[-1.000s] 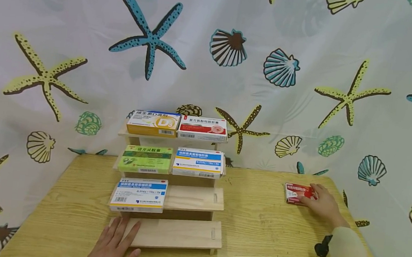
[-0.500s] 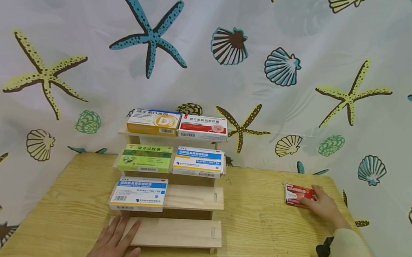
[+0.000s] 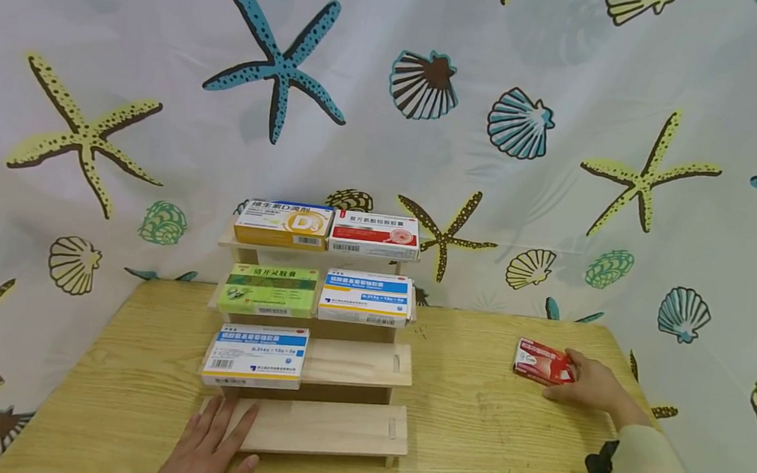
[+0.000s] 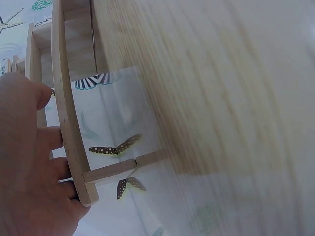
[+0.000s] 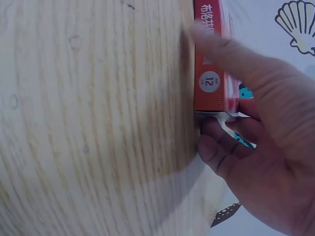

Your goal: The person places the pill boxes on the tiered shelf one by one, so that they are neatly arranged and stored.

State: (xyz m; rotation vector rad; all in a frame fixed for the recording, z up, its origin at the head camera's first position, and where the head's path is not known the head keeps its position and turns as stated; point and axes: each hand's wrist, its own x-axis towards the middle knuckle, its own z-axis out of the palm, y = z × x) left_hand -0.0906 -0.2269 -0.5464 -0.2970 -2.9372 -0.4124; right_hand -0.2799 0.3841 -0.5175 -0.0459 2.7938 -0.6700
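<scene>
At the right of the table, my right hand (image 3: 591, 387) holds the right end of a red medicine box (image 3: 536, 361) between thumb and fingers. The box lies flat, slightly turned. In the right wrist view the thumb crosses the printed side of the red box (image 5: 209, 91), and the other fingertips are near its end. My left hand (image 3: 204, 450) rests with spread fingers on the left end of the lowest step of a wooden display rack (image 3: 328, 431). From the left wrist, the fingers of the left hand (image 4: 29, 157) lie partly behind the rack's board (image 4: 69, 113).
The rack's upper steps bear an orange-and-white D3 box (image 3: 283, 224), a red-and-white box (image 3: 374, 235), a green box (image 3: 268, 291) and blue-and-white boxes (image 3: 365, 298). A patterned cloth (image 3: 503, 44) hangs behind the wooden table (image 3: 469, 440). A black strap piece (image 3: 601, 460) sits by the right sleeve.
The red medicine box has shifted slightly left and turned a little, its right end now nearer me. My right hand's thumb has moved to the box's near edge. The left hand stays put.
</scene>
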